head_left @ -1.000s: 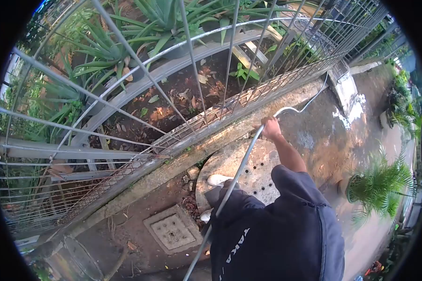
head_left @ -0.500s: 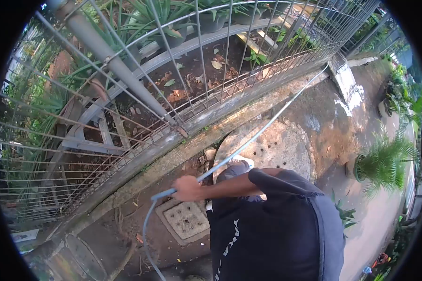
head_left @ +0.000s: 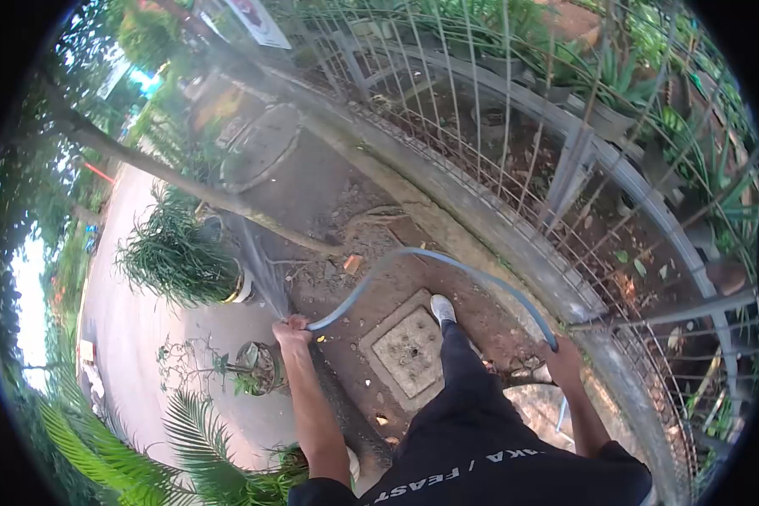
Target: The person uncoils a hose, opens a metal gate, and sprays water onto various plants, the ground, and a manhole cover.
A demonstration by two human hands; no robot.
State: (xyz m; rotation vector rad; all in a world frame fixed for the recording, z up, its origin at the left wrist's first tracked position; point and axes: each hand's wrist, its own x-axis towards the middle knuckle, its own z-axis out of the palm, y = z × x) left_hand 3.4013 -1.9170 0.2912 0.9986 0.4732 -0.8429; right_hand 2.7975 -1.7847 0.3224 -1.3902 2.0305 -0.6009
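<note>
My left hand [head_left: 292, 329] is closed around the end of a light blue garden hose [head_left: 354, 297], with the thumb side at its mouth. A fan of water [head_left: 263, 268] sprays from there, away from me and slightly left. My right hand [head_left: 562, 358], closed too, grips the same hose farther along, near the fence. Between both hands the hose arches up and forward. Below my right hand a length of it hangs down toward the ground. Near the spray stands a bushy potted plant [head_left: 181, 253].
A wire fence [head_left: 497, 126] on a low concrete curb [head_left: 489, 240] runs along my right. A thin tree trunk [head_left: 202, 192] slants across ahead. Underfoot lies a square concrete cover [head_left: 406, 350]. A small potted plant [head_left: 257, 367] and palm fronds [head_left: 202, 438] stand left, beside a paved road [head_left: 135, 329].
My view has swung round, bringing the road, potted plants and tree trunk into sight. Both hands now show on the hose, where one showed before. Water spray is now visible.
</note>
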